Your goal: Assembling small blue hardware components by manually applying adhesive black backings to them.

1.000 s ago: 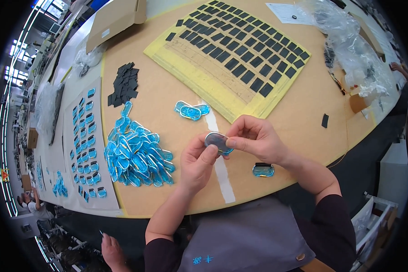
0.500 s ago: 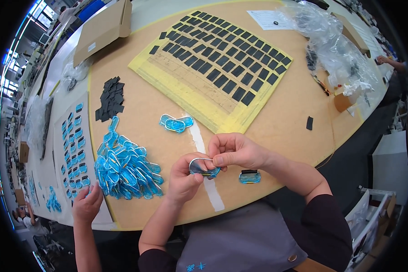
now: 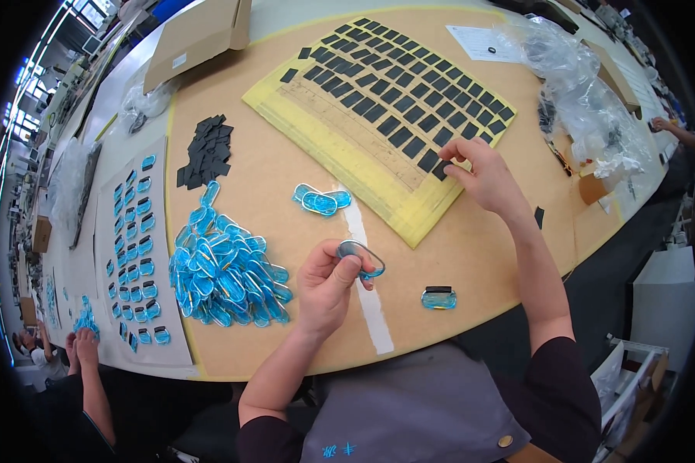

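Note:
My left hand [image 3: 328, 287] holds a small blue oval lens piece with a grey rim [image 3: 361, 258] above the tan tabletop. My right hand [image 3: 483, 176] has reached forward to the yellow sheet [image 3: 347, 131], and its fingertips pinch one of the black rectangular stickers [image 3: 442, 167] at the sheet's near right edge. A heap of blue oval pieces [image 3: 228, 266] lies to the left of my left hand. One blue piece with a black strip on it [image 3: 439, 298] lies near the table's front edge, to the right of a white tape strip [image 3: 367, 274].
A few blue pieces [image 3: 320, 199] lie in front of the yellow sheet. Loose black stickers [image 3: 206, 150] are piled at the left. A grey mat with rows of blue pieces [image 3: 135, 247] lies farther left. Clear plastic bags [image 3: 587, 92] are at the right. Another person's hands [image 3: 79, 347] rest at lower left.
My right hand left the blue piece and moved forward to the yellow sheet, onto a black sticker. My left hand keeps holding the blue piece.

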{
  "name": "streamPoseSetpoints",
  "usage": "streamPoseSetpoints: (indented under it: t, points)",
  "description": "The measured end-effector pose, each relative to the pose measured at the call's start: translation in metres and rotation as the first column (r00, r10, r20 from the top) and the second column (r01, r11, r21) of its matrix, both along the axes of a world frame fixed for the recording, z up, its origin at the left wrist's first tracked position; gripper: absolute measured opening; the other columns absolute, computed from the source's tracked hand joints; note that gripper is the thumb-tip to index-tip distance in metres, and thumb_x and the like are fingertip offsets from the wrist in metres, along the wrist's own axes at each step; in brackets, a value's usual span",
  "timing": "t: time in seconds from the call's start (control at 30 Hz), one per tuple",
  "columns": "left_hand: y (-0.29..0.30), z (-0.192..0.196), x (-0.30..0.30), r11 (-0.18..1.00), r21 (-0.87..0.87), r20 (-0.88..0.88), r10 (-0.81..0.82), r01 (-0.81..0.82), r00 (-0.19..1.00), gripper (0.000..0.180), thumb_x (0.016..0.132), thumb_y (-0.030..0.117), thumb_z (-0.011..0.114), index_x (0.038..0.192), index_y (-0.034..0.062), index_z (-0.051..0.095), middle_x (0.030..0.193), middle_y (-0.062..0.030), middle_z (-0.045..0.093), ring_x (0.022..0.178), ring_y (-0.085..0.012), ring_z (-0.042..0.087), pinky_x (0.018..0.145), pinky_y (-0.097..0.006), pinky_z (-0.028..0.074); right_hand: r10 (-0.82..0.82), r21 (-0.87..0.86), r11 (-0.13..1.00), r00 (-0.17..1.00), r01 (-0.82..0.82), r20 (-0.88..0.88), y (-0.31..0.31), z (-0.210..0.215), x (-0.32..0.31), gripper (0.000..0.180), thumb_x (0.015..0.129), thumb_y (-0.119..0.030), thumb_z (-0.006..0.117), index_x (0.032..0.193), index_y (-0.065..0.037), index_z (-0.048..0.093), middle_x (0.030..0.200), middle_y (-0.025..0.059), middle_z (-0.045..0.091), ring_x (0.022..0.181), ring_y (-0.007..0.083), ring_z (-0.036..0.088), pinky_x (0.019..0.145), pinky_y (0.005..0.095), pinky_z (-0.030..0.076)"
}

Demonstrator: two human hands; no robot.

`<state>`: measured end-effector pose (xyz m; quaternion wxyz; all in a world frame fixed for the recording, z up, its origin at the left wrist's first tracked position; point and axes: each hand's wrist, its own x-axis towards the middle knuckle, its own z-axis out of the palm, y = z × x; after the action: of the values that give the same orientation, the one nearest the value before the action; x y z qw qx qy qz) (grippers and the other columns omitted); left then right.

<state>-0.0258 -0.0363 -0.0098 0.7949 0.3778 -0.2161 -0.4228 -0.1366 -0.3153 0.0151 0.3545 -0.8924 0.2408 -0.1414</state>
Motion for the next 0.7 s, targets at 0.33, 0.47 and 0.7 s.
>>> streamPoseSetpoints:
  t: [0.33, 0.47, 0.7]
  points:
    - [0.002, -0.002, 0.004, 0.993, 0.115, -0.027, 0.04, -0.036, 0.999, 0.004, 0.098, 0.007, 0.051, 0.101, 0.0046, 0.053, 0.085, -0.0094, 0.063, 0.074, -0.0154, 0.059, 0.066, -0.029, 0.049, 0.118, -0.061, 0.989, 0.971, -0.133, -0.209, -0.01, -0.002, -0.002, 0.019, 0.079, -0.003, 0.068, 0.097, -0.001, 0.061, 0.094, 0.0086, 0.062, 0.089, 0.0196, 0.061, 0.081, 0.031, 0.05]
    - [-0.005, -0.004, 0.0, 0.989, 0.128, 0.036, -0.072, 0.067, 0.997, 0.009, 0.098, 0.014, 0.055, 0.101, 0.0049, 0.054, 0.089, -0.0045, 0.064, 0.078, -0.0082, 0.057, 0.068, -0.024, 0.048, 0.099, 0.016, 0.995, 0.954, -0.098, -0.284, -0.015, 0.006, -0.003, 0.016, 0.077, -0.005, 0.07, 0.09, 0.0, 0.063, 0.087, 0.0103, 0.062, 0.079, 0.0198, 0.061, 0.074, 0.0305, 0.05]
    - [-0.007, -0.001, -0.001, 0.993, 0.105, 0.095, -0.061, 0.051, 0.994, 0.012, 0.098, 0.017, 0.055, 0.102, 0.0061, 0.053, 0.088, -0.002, 0.062, 0.076, -0.0062, 0.055, 0.067, -0.022, 0.047, 0.169, 0.101, 0.985, 0.904, -0.14, -0.394, -0.023, 0.008, 0.003, 0.017, 0.073, -0.005, 0.072, 0.085, 0.0, 0.061, 0.077, 0.0048, 0.061, 0.07, 0.0131, 0.057, 0.064, 0.0271, 0.047]
